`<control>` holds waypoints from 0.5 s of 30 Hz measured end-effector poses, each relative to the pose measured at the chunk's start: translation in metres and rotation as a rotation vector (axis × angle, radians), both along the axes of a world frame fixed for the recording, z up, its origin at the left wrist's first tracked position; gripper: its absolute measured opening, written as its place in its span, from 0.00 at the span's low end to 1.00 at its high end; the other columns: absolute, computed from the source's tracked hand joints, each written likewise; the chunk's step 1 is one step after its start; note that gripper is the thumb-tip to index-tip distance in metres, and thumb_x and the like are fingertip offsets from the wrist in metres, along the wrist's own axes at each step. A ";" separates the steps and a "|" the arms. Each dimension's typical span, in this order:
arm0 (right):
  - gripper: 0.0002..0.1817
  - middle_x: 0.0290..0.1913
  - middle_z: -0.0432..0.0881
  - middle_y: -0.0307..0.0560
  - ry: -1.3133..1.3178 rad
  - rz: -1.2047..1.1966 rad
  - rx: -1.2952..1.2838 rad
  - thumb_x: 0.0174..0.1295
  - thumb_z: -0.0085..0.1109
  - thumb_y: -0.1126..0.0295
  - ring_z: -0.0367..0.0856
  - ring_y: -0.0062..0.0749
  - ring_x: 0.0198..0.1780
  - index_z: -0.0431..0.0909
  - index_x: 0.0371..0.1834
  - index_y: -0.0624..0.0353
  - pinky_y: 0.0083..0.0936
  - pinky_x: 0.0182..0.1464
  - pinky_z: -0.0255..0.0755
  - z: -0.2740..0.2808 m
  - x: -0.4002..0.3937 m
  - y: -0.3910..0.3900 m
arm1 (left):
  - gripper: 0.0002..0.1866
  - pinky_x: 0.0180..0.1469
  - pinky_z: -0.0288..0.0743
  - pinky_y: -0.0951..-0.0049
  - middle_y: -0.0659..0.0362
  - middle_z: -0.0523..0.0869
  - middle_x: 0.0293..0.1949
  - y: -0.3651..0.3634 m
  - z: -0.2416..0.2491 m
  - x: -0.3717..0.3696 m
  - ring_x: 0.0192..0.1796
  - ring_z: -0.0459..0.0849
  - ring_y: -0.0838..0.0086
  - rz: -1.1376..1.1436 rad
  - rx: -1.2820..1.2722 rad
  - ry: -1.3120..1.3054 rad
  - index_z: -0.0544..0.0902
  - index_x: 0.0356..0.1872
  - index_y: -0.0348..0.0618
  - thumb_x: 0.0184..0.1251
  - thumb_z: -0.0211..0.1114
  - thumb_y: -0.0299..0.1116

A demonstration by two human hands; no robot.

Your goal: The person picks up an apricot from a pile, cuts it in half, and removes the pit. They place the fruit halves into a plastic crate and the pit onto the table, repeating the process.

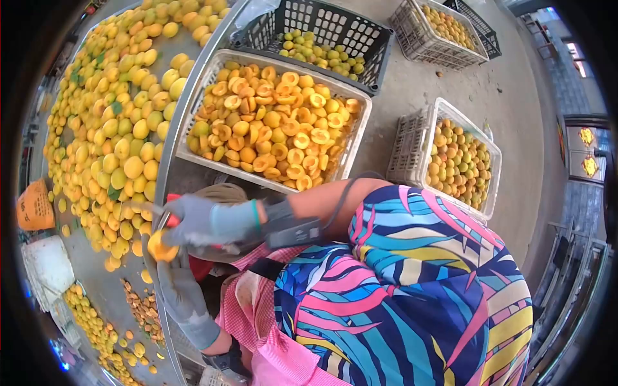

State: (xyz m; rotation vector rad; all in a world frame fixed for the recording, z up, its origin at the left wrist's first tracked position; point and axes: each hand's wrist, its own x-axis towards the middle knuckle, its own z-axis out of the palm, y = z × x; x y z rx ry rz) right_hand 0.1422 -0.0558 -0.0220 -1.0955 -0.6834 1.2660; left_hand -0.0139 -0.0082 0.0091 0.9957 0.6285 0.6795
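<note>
Both my hands wear grey work gloves and meet at the near edge of the metal table. My left hand [183, 296] is closed around a yellow-orange apricot [163, 248]. Just above the fruit, my right hand [196, 220] grips a knife [172, 220] by its red handle; the blade is blurred and points over the table. A large heap of whole apricots [133, 167] spreads across the table [170, 48] in front. Beside my right forearm sits a white crate [235, 172] full of halved apricots [299, 143].
Brown apricot pits [143, 307] lie on the table near my left hand, with more apricots [90, 325] beyond. A black crate [335, 22] holds greener fruit. White crates of fruit, one nearer [407, 145] and one farther [421, 48], stand on the floor.
</note>
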 end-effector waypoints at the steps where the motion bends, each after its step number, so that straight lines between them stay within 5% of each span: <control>1: 0.20 0.28 0.78 0.42 0.009 -0.044 -0.085 0.54 0.65 0.60 0.76 0.23 0.24 0.77 0.46 0.59 0.21 0.23 0.72 0.005 0.017 -0.018 | 0.26 0.69 0.56 0.61 0.50 0.65 0.67 -0.001 0.001 0.007 0.67 0.66 0.62 -0.002 -0.005 0.005 0.59 0.69 0.42 0.74 0.49 0.38; 2: 0.20 0.26 0.78 0.41 0.020 -0.082 -0.171 0.54 0.65 0.59 0.76 0.22 0.24 0.77 0.47 0.58 0.21 0.24 0.72 0.010 0.036 -0.039 | 0.27 0.71 0.53 0.60 0.49 0.61 0.69 0.000 0.001 0.010 0.69 0.62 0.60 -0.061 -0.014 0.018 0.56 0.71 0.43 0.74 0.48 0.37; 3: 0.20 0.26 0.78 0.40 -0.262 -0.202 -0.188 0.56 0.63 0.59 0.76 0.22 0.25 0.78 0.47 0.59 0.22 0.23 0.71 -0.015 0.051 -0.049 | 0.29 0.72 0.50 0.60 0.49 0.58 0.71 0.001 0.000 0.011 0.71 0.59 0.59 -0.112 -0.021 0.031 0.53 0.72 0.44 0.74 0.48 0.37; 6: 0.19 0.33 0.82 0.43 -0.183 -0.432 -0.304 0.56 0.65 0.63 0.79 0.23 0.27 0.77 0.48 0.60 0.21 0.20 0.72 -0.052 0.098 -0.093 | 0.27 0.72 0.50 0.61 0.48 0.59 0.71 0.005 -0.009 0.009 0.72 0.58 0.59 -0.107 -0.104 0.009 0.56 0.71 0.42 0.74 0.47 0.36; 7: 0.19 0.33 0.82 0.43 -0.220 -0.506 -0.522 0.57 0.65 0.64 0.81 0.23 0.28 0.76 0.50 0.59 0.20 0.19 0.71 -0.059 0.110 -0.107 | 0.27 0.71 0.50 0.61 0.48 0.59 0.71 0.006 -0.011 0.006 0.72 0.58 0.59 -0.123 -0.128 0.020 0.56 0.71 0.42 0.75 0.47 0.37; 11: 0.17 0.28 0.81 0.39 -0.183 -0.760 -0.581 0.57 0.63 0.66 0.79 0.21 0.26 0.75 0.48 0.60 0.20 0.21 0.71 -0.101 0.147 -0.144 | 0.26 0.71 0.51 0.62 0.49 0.60 0.70 0.009 -0.016 0.000 0.72 0.58 0.60 -0.089 -0.166 0.038 0.59 0.70 0.42 0.75 0.47 0.38; 15: 0.15 0.29 0.81 0.39 -0.292 -0.628 -0.676 0.57 0.64 0.64 0.79 0.21 0.26 0.76 0.44 0.61 0.20 0.23 0.70 -0.115 0.153 -0.146 | 0.25 0.71 0.51 0.63 0.49 0.61 0.70 0.012 -0.020 -0.005 0.72 0.58 0.61 -0.061 -0.202 0.046 0.60 0.69 0.42 0.74 0.47 0.39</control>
